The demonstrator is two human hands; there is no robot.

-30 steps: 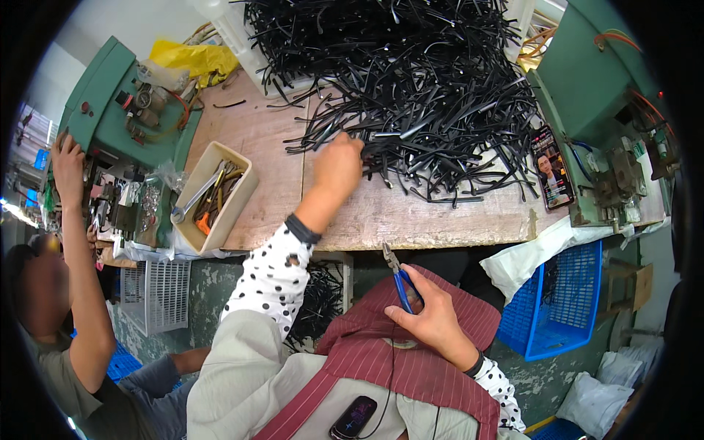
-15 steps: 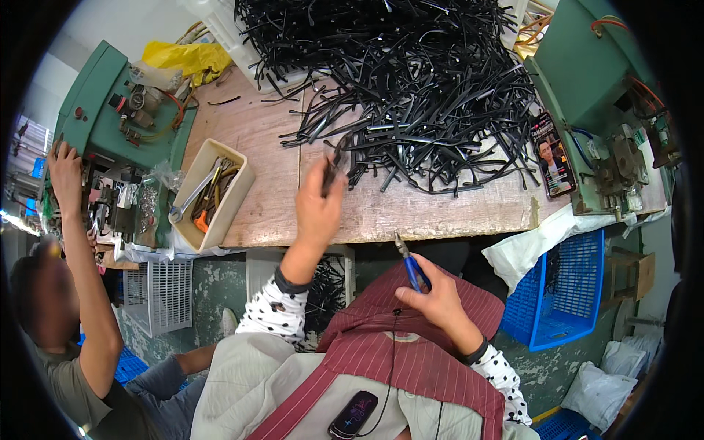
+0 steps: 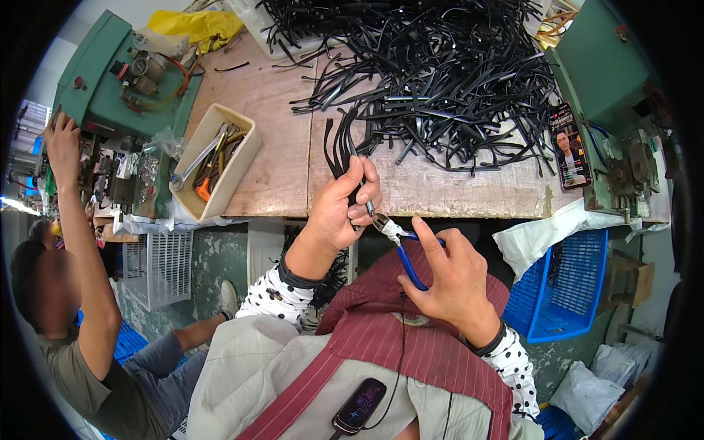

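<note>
Blue-handled pliers [image 3: 394, 232] apparently touch held black strips [image 3: 343, 150].

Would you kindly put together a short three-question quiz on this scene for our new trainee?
1. True or false: the left hand holds several thin black strips.
2. Multiple choice: what colour are the handles of the pliers in the right hand?
a) red
b) blue
c) yellow
3. Fill in: in the picture, the cream tool bin stands to the ____ of the dark heap on the table.

Key: 1. True. 2. b. 3. left.
</note>
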